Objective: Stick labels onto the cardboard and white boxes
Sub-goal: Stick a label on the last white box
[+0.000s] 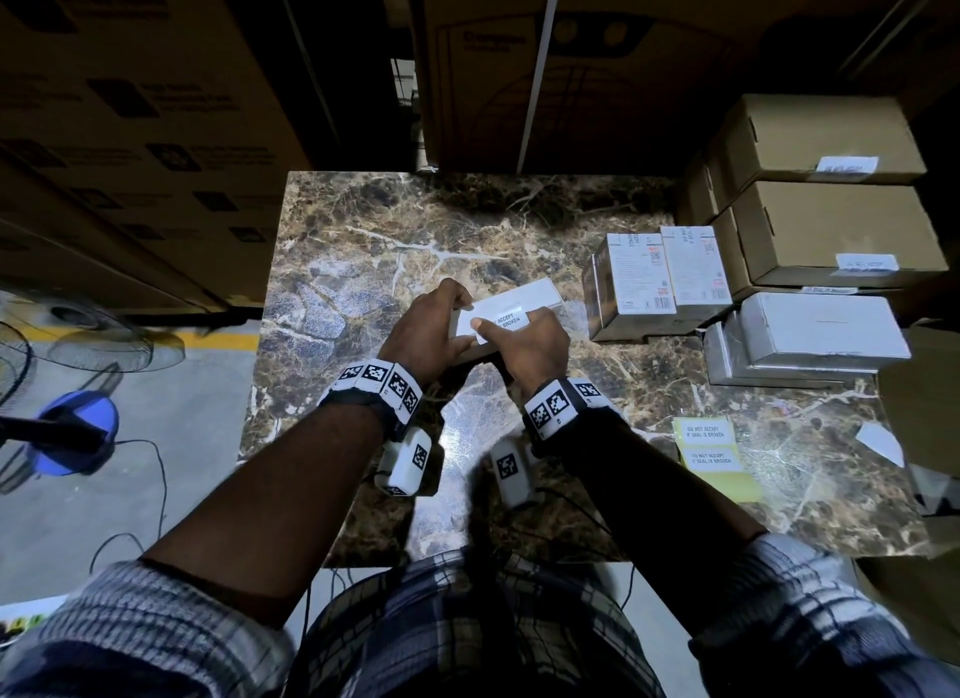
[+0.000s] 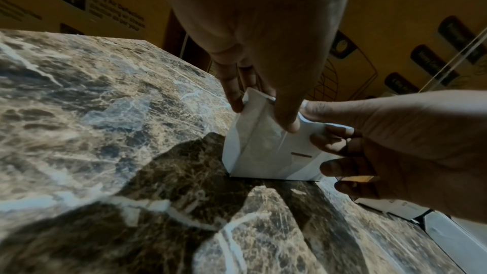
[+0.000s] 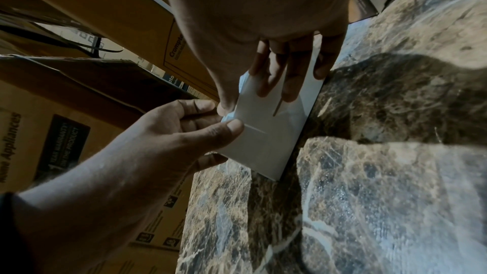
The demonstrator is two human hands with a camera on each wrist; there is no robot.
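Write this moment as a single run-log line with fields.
step: pressing label onto white box | left hand: holds box | right hand: thumb on label | surface: marble table | spare labels: right

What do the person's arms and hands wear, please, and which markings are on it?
Both hands are bare, left hand and right hand. Each wrist carries a band of white blocks printed with black square codes: left wristband, right wristband. A white camera unit with a similar code hangs under each wrist, with thin black cables. Plaid sleeves are rolled up on the forearms.

Label sheet [image 1: 710,455] right of held box [image 1: 524,302]
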